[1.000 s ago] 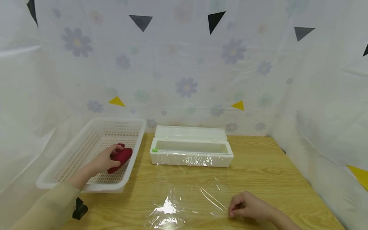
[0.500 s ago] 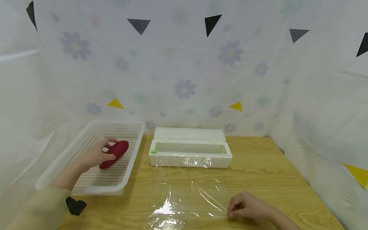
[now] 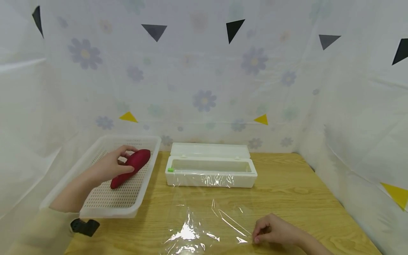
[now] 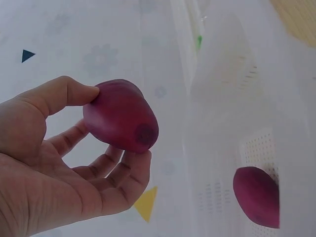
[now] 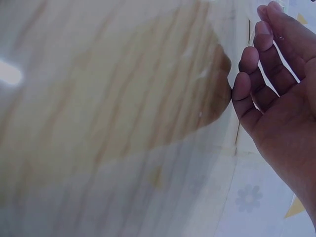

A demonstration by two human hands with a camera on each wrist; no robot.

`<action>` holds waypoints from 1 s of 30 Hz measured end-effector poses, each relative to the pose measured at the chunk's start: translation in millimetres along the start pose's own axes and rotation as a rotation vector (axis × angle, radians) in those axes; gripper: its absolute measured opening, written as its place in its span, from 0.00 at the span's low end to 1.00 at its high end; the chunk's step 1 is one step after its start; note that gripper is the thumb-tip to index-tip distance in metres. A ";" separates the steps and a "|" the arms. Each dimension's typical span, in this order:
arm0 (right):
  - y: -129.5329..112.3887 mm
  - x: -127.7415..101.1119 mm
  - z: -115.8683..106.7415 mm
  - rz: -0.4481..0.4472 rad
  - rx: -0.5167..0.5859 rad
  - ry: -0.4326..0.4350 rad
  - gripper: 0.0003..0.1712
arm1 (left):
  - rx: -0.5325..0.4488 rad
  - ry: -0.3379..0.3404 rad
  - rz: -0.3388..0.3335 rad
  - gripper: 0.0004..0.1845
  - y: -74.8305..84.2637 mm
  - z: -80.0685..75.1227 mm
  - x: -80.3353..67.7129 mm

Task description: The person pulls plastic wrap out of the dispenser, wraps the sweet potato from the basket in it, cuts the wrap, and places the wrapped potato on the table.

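Observation:
My left hand [image 3: 108,166] grips a dark red sweet potato [image 3: 140,159] over the white plastic basket [image 3: 137,209], thumb on one side and fingers on the other. In the left wrist view this sweet potato [image 4: 118,116] is lifted, while another sweet potato [image 4: 256,196] lies inside the basket. From the head, the two cannot be told apart clearly. Clear cling film [image 3: 197,216] stretches over the table from a white dispenser box [image 3: 210,180]. At its near right corner, my right hand [image 3: 277,230] pinches the film between thumb and forefinger.
The box's lid [image 3: 210,150] stands raised, and a green slider [image 3: 170,170] sits at the left end of its front edge. Patterned plastic sheeting [image 3: 204,78] walls in the wooden table [image 3: 302,198] at the back and sides.
My left hand drew back toward the left, then rose and went slightly right with the sweet potato, lifting it over the basket. My right hand has stayed at the film's corner.

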State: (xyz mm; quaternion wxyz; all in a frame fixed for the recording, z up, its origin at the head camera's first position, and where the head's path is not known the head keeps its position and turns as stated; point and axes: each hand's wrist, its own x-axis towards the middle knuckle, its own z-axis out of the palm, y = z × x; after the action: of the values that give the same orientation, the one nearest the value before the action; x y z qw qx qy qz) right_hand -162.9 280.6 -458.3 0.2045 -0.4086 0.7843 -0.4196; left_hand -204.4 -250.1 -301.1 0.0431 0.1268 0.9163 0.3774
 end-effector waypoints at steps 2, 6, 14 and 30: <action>-0.4 0.1 -0.2 0.005 0.001 0.001 0.06 | -0.007 0.004 0.007 0.30 8.7 2.1 -0.7; -0.4 0.3 -0.5 0.012 -0.005 0.005 0.07 | -0.026 -0.007 0.022 0.31 26.5 7.7 -2.4; -0.3 0.2 -1.0 0.014 -0.007 0.008 0.07 | -0.100 -0.026 0.056 0.30 45.7 24.2 -3.5; 0.5 1.0 -1.0 -0.012 -0.045 0.023 0.05 | -0.184 -0.115 0.211 0.28 62.6 73.8 3.5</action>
State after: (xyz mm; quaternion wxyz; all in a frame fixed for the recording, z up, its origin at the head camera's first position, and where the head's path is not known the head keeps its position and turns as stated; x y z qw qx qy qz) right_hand -164.3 280.4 -458.1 0.1840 -0.4127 0.7934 -0.4078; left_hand -182.4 -156.2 -309.5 0.0669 0.2393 0.8555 0.4544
